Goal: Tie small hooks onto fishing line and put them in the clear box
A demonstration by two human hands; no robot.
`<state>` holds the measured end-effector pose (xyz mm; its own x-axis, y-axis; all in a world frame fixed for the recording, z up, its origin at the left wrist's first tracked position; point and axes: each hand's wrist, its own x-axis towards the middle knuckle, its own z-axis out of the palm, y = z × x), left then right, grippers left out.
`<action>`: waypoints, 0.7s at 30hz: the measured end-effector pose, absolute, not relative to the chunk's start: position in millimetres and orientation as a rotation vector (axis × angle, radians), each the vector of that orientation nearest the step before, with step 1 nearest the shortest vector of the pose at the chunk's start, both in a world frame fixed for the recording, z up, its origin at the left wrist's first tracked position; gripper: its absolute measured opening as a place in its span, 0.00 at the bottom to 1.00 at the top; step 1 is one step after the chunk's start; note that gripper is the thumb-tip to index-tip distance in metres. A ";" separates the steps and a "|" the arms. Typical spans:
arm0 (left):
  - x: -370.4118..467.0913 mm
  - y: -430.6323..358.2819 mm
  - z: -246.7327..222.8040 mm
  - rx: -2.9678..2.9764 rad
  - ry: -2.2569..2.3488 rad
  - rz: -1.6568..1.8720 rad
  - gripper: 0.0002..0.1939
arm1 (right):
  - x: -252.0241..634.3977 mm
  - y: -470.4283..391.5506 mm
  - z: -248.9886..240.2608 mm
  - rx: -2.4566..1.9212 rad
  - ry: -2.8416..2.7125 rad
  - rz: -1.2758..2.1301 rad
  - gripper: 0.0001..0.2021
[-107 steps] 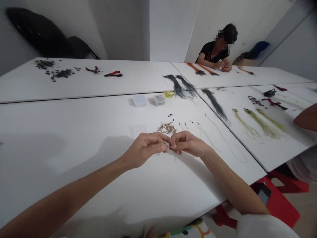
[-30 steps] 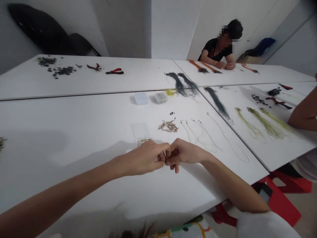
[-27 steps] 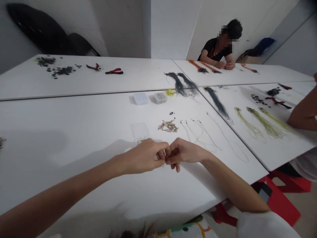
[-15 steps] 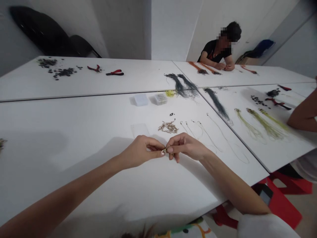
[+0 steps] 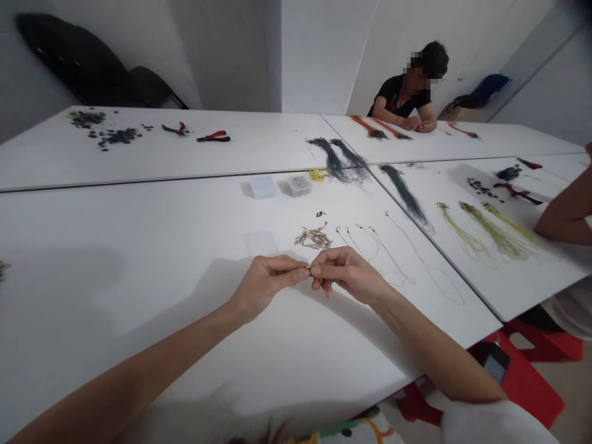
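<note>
Over the white table (image 5: 222,382), my left hand (image 5: 263,283) and my right hand (image 5: 351,274) meet at their fingertips. Between them is a small fish hook (image 5: 309,269), pinched by thumb and fingers of both hands and mostly hidden now. Just beyond my fingers lies a pile of thin brass-coloured pieces (image 5: 313,238), with a few tiny black bits (image 5: 320,214) behind it. Right of the pile, several hooks tied to thin line (image 5: 377,240) are laid out. A flat clear plastic piece (image 5: 259,243) rests beyond my left hand.
Two small plastic boxes (image 5: 263,187) stand farther back, near dark line bundles (image 5: 330,154). Yellow-green bundles (image 5: 485,228) and red-handled pliers (image 5: 518,193) lie right, by another person's arm (image 5: 568,206). Across the table sits a person (image 5: 402,102). More pliers (image 5: 214,136) lie at the far left.
My fingertips have come closer together and slightly upward. The hook's curved end, visible before at my left thumb, is now covered by the fingers.
</note>
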<state>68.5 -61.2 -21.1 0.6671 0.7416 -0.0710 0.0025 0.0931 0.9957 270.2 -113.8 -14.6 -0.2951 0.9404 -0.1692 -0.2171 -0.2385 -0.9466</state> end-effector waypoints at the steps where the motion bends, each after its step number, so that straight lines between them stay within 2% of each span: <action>1: 68.6 -61.4 -21.8 1.384 0.685 0.623 0.06 | 269.7 -114.0 -14.5 -1.021 -1.100 1.671 0.07; 14: 73.6 -60.4 -19.9 1.335 0.579 0.629 0.08 | 263.8 -117.6 -12.3 -0.999 -1.017 1.646 0.07; 17: 73.6 -58.5 -18.6 1.370 0.546 0.622 0.09 | 265.0 -117.1 -10.6 -0.955 -1.025 1.703 0.08; 21: 73.2 -56.4 -15.5 1.390 0.503 0.572 0.08 | 269.4 -115.6 -10.3 -0.888 -1.037 1.825 0.05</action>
<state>73.2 -56.4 -15.5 0.7659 0.6430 0.0035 -0.0787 0.0884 0.9930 269.4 -115.6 -10.3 -0.3999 0.9007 -0.1695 -0.3155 -0.3089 -0.8972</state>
